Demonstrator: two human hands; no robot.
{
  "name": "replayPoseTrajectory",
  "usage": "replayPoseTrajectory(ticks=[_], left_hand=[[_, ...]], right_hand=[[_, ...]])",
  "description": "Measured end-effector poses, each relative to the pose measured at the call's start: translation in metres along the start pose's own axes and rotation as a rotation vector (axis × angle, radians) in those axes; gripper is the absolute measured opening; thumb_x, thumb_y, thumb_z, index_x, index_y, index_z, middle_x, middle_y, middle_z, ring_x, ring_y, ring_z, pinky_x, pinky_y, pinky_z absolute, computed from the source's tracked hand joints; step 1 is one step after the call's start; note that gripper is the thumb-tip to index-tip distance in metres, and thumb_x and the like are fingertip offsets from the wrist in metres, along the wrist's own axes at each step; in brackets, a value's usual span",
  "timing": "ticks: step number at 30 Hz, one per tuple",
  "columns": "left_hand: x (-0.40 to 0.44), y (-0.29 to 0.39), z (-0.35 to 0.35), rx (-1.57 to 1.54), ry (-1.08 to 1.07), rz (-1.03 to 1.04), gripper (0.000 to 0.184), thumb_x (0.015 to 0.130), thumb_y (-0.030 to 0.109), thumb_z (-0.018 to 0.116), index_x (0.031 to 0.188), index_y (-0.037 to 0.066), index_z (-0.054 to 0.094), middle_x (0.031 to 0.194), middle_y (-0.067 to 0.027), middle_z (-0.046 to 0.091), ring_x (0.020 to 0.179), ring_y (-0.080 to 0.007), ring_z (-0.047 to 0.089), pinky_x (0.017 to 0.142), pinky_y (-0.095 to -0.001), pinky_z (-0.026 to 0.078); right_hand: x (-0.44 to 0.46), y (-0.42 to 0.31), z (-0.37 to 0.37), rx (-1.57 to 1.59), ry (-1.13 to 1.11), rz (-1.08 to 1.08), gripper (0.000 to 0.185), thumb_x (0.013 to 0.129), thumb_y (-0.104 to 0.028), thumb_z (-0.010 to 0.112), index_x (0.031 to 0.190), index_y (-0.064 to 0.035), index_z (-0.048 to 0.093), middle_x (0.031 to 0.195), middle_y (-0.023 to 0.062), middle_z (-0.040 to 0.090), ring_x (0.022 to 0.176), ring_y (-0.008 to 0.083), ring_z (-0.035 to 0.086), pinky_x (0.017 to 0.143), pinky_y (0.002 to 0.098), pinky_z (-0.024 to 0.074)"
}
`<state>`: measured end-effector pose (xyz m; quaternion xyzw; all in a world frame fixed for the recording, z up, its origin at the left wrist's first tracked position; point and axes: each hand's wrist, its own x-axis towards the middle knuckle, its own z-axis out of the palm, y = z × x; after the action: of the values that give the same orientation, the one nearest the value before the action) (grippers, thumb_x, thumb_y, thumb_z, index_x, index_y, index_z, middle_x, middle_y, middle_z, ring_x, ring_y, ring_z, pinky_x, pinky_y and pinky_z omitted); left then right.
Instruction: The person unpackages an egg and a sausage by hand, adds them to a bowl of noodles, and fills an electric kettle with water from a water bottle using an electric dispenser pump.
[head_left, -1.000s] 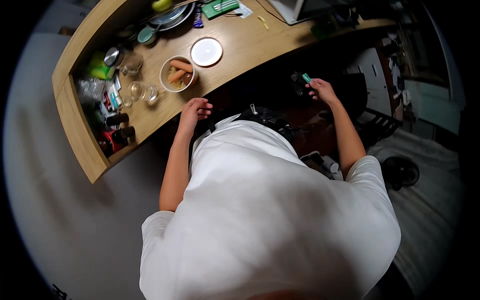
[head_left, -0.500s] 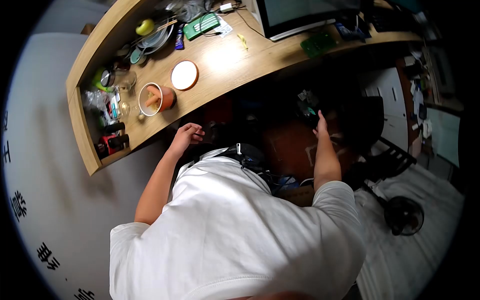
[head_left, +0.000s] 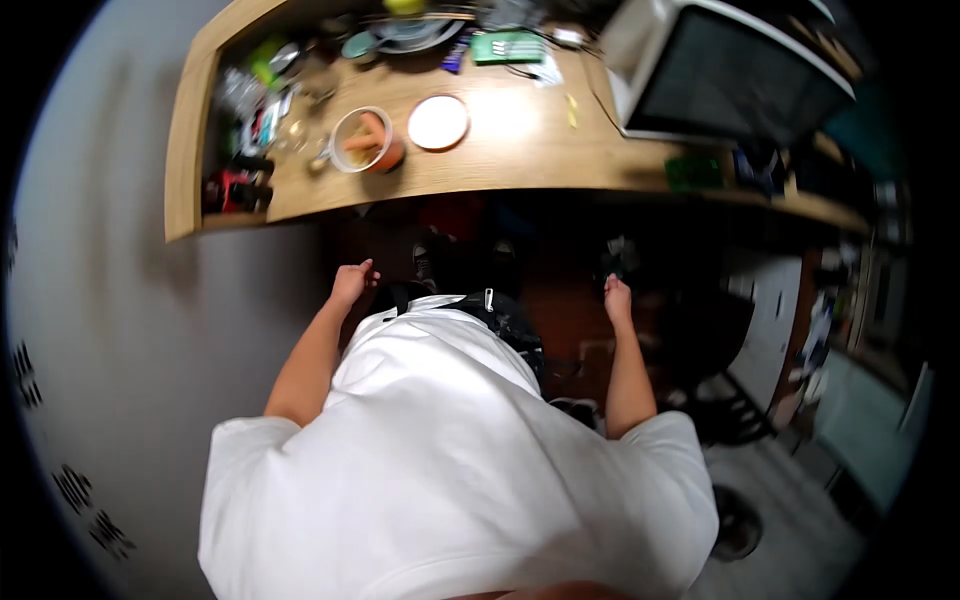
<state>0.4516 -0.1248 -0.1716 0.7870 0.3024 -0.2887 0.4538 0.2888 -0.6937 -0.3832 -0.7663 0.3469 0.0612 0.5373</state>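
My left hand (head_left: pixel 354 284) hangs in front of the white shirt, below the desk's front edge. Its fingers are loosely curled and slightly apart, with nothing seen between them. Further right, my right hand (head_left: pixel 618 297) is held low with its fingers drawn together; no object shows in it. Just beyond its fingertips is a dark, blurred shape (head_left: pixel 620 258) in the shade under the desk. On the wooden desk (head_left: pixel 540 150) stand a paper cup (head_left: pixel 384 160) with sausages (head_left: pixel 366 132) inside and, to its right, a round white lid (head_left: pixel 438 122).
A monitor (head_left: pixel 740 85) stands at the desk's right, with a green case (head_left: pixel 508 47) and plates (head_left: pixel 420 36) towards the back. Jars and packets crowd the left corner. A dark chair (head_left: pixel 700 330) is at the right, and a fan (head_left: pixel 737 522) sits lower down.
The green item, first in my right hand and then apart from it, is out of sight. My right fingers went from stretched to drawn together. The view has turned, shifting desk and monitor.
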Motion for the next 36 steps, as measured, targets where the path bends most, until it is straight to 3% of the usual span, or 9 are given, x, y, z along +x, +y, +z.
replayPoseTrajectory(ticks=[4, 5, 9, 12, 15, 23, 29, 31, 36], left_hand=[[0.005, -0.060, -0.032, -0.021, 0.190, 0.033, 0.021, 0.083, 0.011, 0.063, 0.066, -0.001, 0.065, 0.069, -0.0108, 0.069, 0.061, -0.0175, 0.062, 0.059, -0.0319, 0.049], [0.007, -0.076, -0.037, -0.079, 0.223, 0.023, 0.021, 0.083, 0.011, 0.063, 0.066, -0.001, 0.065, 0.069, -0.0108, 0.069, 0.061, -0.0175, 0.062, 0.059, -0.0319, 0.049], [0.017, -0.108, -0.056, -0.188, 0.416, 0.225, 0.006, 0.075, 0.004, 0.068, 0.075, 0.000, 0.063, 0.077, -0.0091, 0.067, 0.072, -0.0153, 0.062, 0.066, -0.0302, 0.050], [0.020, -0.126, -0.066, -0.284, 0.403, 0.242, 0.028, 0.076, 0.005, 0.071, 0.101, 0.003, 0.059, 0.087, -0.0072, 0.065, 0.072, -0.0163, 0.061, 0.065, -0.0285, 0.050], [0.012, -0.133, -0.096, -0.532, 0.296, 0.141, 0.026, 0.088, 0.011, 0.065, 0.111, 0.003, 0.055, 0.076, -0.0064, 0.064, 0.061, -0.0117, 0.060, 0.050, -0.0265, 0.044], [0.006, -0.202, -0.262, -0.685, 0.363, 0.251, 0.038, 0.087, 0.001, 0.064, 0.123, 0.002, 0.051, 0.068, -0.0019, 0.059, 0.066, -0.0108, 0.062, 0.059, -0.0230, 0.046], [0.009, -0.211, -0.389, -0.809, 0.367, 0.302, 0.048, 0.087, 0.006, 0.068, 0.130, 0.003, 0.047, 0.087, -0.0034, 0.063, 0.076, -0.0107, 0.061, 0.063, -0.0220, 0.047], [0.018, -0.182, -0.426, -0.821, 0.318, 0.370, 0.042, 0.091, 0.009, 0.063, 0.129, 0.003, 0.048, 0.086, -0.0032, 0.063, 0.076, -0.0105, 0.061, 0.067, -0.0227, 0.047], [0.078, -0.047, -0.498, -0.692, 0.176, 0.611, 0.038, 0.094, 0.009, 0.059, 0.129, 0.001, 0.048, 0.078, -0.0016, 0.062, 0.074, -0.0093, 0.059, 0.071, -0.0228, 0.047]], right_hand=[[-0.031, -0.231, -0.017, -0.069, -0.586, 0.086, 0.038, 0.102, -0.030, 0.044, 0.072, -0.0086, 0.054, 0.057, -0.0020, 0.046, 0.052, 0.0093, 0.044, 0.051, 0.0243, 0.0337], [-0.019, -0.242, -0.012, 0.016, -0.702, 0.033, 0.017, 0.098, -0.020, 0.050, 0.092, -0.0064, 0.058, 0.066, -0.0005, 0.050, 0.056, 0.0085, 0.045, 0.054, 0.0220, 0.0362], [-0.046, -0.386, 0.040, 0.163, -0.763, -0.397, 0.039, 0.089, -0.006, 0.062, 0.125, -0.0040, 0.048, 0.093, 0.0054, 0.056, 0.073, 0.0101, 0.051, 0.066, 0.0248, 0.0448], [-0.070, -0.462, 0.110, -0.052, -0.505, -0.665, 0.055, 0.089, -0.009, 0.066, 0.139, -0.0036, 0.041, 0.107, 0.0051, 0.058, 0.088, 0.0144, 0.056, 0.076, 0.0272, 0.0474], [-0.106, -0.511, 0.180, -0.135, -0.071, -1.100, 0.048, 0.086, -0.013, 0.070, 0.128, -0.0035, 0.050, 0.108, 0.0082, 0.058, 0.088, 0.0169, 0.057, 0.075, 0.0293, 0.0479], [-0.255, -0.580, 0.346, 0.183, -0.342, -1.125, 0.013, 0.092, -0.006, 0.060, 0.083, 0.0031, 0.061, 0.085, 0.0088, 0.062, 0.078, 0.0166, 0.056, 0.073, 0.0279, 0.0448], [-0.323, -0.623, 0.452, -0.037, -0.257, -1.213, 0.013, 0.084, -0.008, 0.068, 0.092, -0.0005, 0.064, 0.096, 0.0111, 0.061, 0.091, 0.0259, 0.059, 0.082, 0.0339, 0.0465], [-0.327, -0.642, 0.477, -0.175, -0.258, -1.226, 0.025, 0.081, -0.014, 0.072, 0.102, -0.0033, 0.064, 0.108, 0.0138, 0.059, 0.108, 0.0328, 0.054, 0.094, 0.0401, 0.0427], [-0.309, -0.698, 0.529, -0.328, -0.171, -1.240, 0.030, 0.082, -0.023, 0.071, 0.105, -0.0046, 0.065, 0.112, 0.0159, 0.060, 0.108, 0.0360, 0.053, 0.095, 0.0425, 0.0425]])
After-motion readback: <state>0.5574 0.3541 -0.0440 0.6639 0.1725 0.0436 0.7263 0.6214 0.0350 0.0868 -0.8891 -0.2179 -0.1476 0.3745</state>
